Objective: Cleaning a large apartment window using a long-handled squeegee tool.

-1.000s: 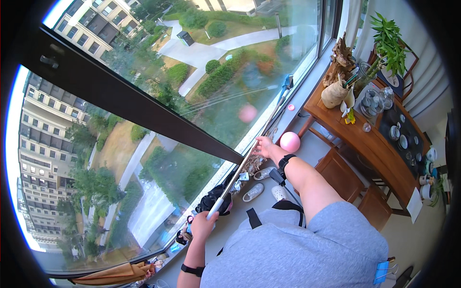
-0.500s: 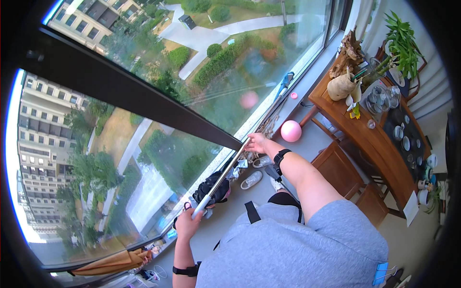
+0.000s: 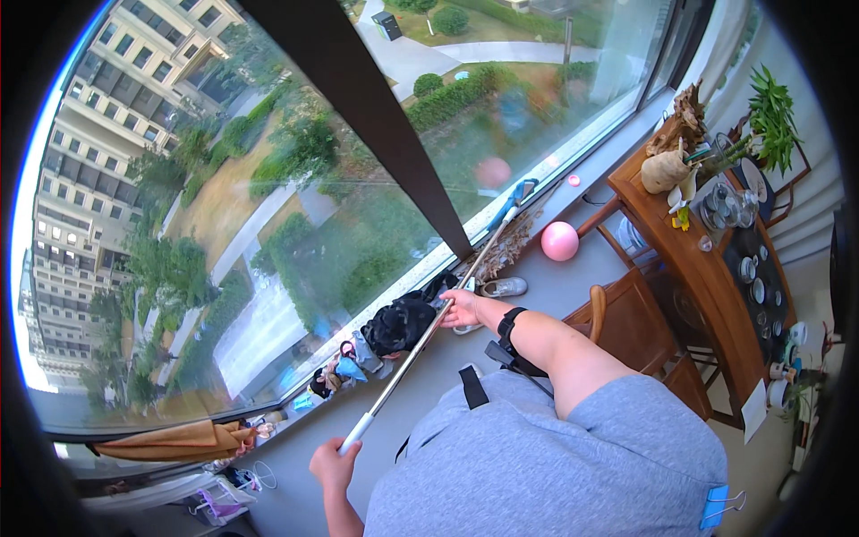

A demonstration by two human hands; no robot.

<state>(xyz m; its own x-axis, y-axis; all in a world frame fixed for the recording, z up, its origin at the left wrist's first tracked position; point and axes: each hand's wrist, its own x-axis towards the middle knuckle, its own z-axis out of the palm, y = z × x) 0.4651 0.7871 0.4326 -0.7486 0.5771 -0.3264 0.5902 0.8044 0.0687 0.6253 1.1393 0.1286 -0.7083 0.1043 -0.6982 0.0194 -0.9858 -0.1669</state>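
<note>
A long metal pole (image 3: 405, 367) with a white grip (image 3: 358, 433) slants across the space in front of the window. My left hand (image 3: 333, 464) is closed around the white grip at its lower end. Farther up, my right hand (image 3: 460, 308) is closed on the metal shaft, with the arm stretched forward. At the pole's far end is a blue cleaning head (image 3: 516, 200), by the foot of the right-hand window pane (image 3: 501, 116). I cannot tell whether the head touches the glass.
A dark window post (image 3: 385, 125) divides the glass. Along the sill lie a black bag (image 3: 398, 327) and several small items. A pink ball (image 3: 560, 241) and a shoe (image 3: 504, 286) are on the floor. At right stand a wooden chair (image 3: 622, 313) and a tea table (image 3: 658, 219) with cups.
Both hands have come lower and nearer to me with the pole, and its blue head is drawn back along the window's foot. My view has shifted, so the window post appears farther right.
</note>
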